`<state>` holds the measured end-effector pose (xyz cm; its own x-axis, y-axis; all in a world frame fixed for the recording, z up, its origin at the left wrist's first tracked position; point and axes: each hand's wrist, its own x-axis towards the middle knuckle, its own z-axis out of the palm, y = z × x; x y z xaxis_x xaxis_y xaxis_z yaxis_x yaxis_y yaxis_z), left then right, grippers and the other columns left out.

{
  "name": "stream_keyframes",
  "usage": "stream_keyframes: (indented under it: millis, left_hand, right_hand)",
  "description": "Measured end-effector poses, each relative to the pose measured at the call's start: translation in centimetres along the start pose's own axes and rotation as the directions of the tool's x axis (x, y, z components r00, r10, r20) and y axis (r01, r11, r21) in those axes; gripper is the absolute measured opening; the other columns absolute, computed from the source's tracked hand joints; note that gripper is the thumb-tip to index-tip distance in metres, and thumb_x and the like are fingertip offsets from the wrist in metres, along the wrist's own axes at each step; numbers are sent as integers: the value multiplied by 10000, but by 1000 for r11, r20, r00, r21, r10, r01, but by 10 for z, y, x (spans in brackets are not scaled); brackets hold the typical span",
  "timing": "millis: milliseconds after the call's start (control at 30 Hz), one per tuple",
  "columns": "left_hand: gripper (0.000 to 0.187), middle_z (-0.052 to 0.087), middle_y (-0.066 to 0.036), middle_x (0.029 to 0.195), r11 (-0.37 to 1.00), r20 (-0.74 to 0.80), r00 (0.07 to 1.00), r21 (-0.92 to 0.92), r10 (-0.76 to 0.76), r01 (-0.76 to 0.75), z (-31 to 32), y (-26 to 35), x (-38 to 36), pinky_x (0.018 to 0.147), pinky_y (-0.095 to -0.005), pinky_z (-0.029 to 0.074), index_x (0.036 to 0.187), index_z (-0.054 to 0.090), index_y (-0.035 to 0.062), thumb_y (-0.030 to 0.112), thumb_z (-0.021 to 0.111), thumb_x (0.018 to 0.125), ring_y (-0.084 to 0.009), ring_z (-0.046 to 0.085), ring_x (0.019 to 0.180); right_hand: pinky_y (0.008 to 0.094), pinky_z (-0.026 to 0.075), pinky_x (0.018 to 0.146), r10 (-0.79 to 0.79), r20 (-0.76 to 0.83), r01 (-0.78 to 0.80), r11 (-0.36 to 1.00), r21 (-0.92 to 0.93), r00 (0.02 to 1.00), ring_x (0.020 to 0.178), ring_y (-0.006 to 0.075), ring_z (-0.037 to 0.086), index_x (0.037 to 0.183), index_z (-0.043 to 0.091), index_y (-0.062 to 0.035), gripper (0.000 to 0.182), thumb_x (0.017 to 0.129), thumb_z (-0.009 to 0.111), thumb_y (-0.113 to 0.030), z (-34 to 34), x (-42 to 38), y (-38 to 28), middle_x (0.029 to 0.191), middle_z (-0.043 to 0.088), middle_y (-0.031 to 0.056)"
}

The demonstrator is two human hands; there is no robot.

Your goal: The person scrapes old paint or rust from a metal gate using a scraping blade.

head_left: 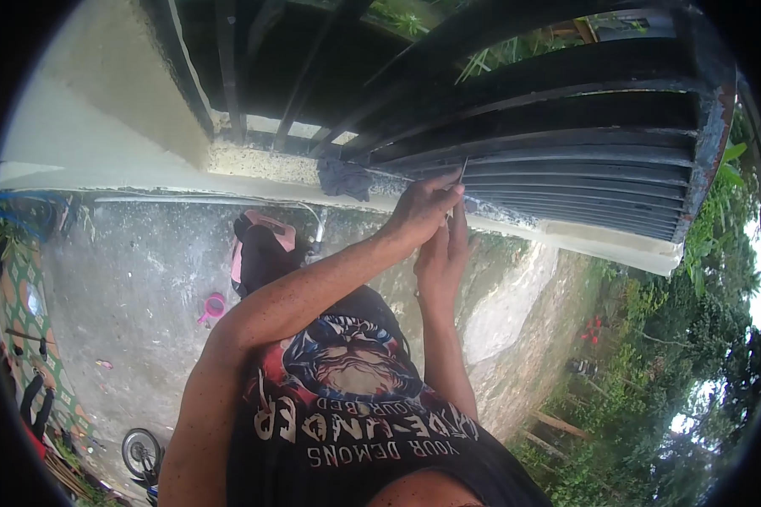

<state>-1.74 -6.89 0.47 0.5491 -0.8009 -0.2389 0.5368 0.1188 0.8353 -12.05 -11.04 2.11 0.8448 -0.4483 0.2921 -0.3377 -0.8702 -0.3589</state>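
My left hand (427, 209) is closed in a pinch on a thin pointed strip (464, 171), which sticks up past the fingertips against the bars; its exact kind is too small to tell. Just below, my right hand (441, 264) reaches up with its fingers together, meeting the left fingertips. What those fingers hold, if anything, is hidden. Both hands are at the lower end of a dark metal window grille (566, 156), beside the pale ledge (516, 218). A crumpled grey rag (344, 179) lies on that ledge, left of my hands.
The grille's rusty side edge (710, 152) juts out at the right. Below are a concrete floor (127, 279), a pink dipper (213, 306) and a pink plastic item (271, 226) by my dark-clothed leg. A motorcycle wheel (142, 454) shows at lower left; plants (651, 363) grow at right.
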Motion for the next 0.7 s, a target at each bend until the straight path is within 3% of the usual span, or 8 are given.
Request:
stream_keyframes:
  millis: [67, 200, 267, 333, 400, 433, 567, 700]
  left_hand:
    - [592, 675, -73, 1056, 1000, 24, 1000, -18, -16, 16, -2, -6, 4, 812, -264, 471, 1455, 503, 88, 429, 618, 984, -94, 566, 931]
    - [589, 645, -99, 1143, 999, -12, 999, -28, 46, -46, -9, -5, 9, 872, -278, 475, 1456, 505, 96, 420, 627, 980, -128, 558, 975]
    - [586, 630, -126, 1223, 996, 38, 999, 85, 2, -5, -3, 10, 0, 901, -294, 482, 1450, 504, 71, 408, 621, 985, -148, 573, 1070]
    - [584, 635, -127, 1198, 999, 32, 999, 32, 25, -26, 0, -1, 2, 890, -299, 490, 1442, 513, 69, 412, 624, 982, -147, 576, 1070]
    - [580, 657, -82, 1050, 996, -51, 995, -13, 85, -85, -5, -14, 11, 831, -280, 490, 1441, 524, 98, 427, 632, 975, -115, 568, 956]
    - [593, 661, -80, 1043, 997, -27, 1000, -78, -5, 3, -9, -14, 12, 817, -272, 483, 1440, 527, 102, 438, 645, 965, -116, 559, 939]
    - [629, 652, -99, 1083, 999, -4, 1000, 40, 10, -10, -1, -1, 4, 805, -297, 502, 1455, 499, 78, 442, 645, 964, -128, 575, 961]
    - [585, 650, -233, 1246, 993, -9, 997, -91, -83, 81, -11, -9, 9, 971, -354, 492, 1418, 534, 59, 406, 624, 956, -276, 634, 1150]
  right_hand:
    - [239, 464, 664, 355, 88, -356, 827, 435, 931, 721, 78, 516, 1531, 312, 19, 512, 1067, 410, -176, -10, 5, -34, 1340, 552, 178]
    - [249, 486, 757, 412, 148, -433, 786, 440, 899, 857, 106, 570, 1532, 307, 20, 515, 1069, 401, -185, -3, 5, -33, 1417, 502, 191]
    - [254, 488, 810, 125, -35, -119, 983, 140, 992, 934, 120, 577, 1533, 304, 18, 516, 1069, 403, -186, -1, -2, -16, 1459, 465, 196]
    - [263, 482, 870, 356, 65, -348, 834, 429, 932, 1032, 147, 596, 1526, 308, 33, 507, 1068, 390, -169, -8, 1, -37, 1455, 468, 198]
    - [572, -45, 1183, 320, 93, -332, 882, 334, 943, 1443, 314, 366, 1515, 345, -4, 510, 1055, 369, -222, 1, 2, -33, 1532, 420, 187]
    - [567, -61, 1181, 528, 389, -625, 399, 671, 755, 1447, 309, 362, 1518, 347, -12, 517, 1055, 361, -241, -3, 3, -37, 1542, 407, 187]
    - [559, -82, 1177, 330, 104, -344, 861, 375, 938, 1442, 307, 373, 1533, 324, -25, 521, 1065, 331, -255, -4, -3, -30, 1533, 427, 178]
    - [199, 362, 536, 385, 193, -431, 805, 409, 903, 600, 22, 434, 1549, 278, -2, 531, 1066, 401, -187, 1, 3, -22, 962, 627, 65]
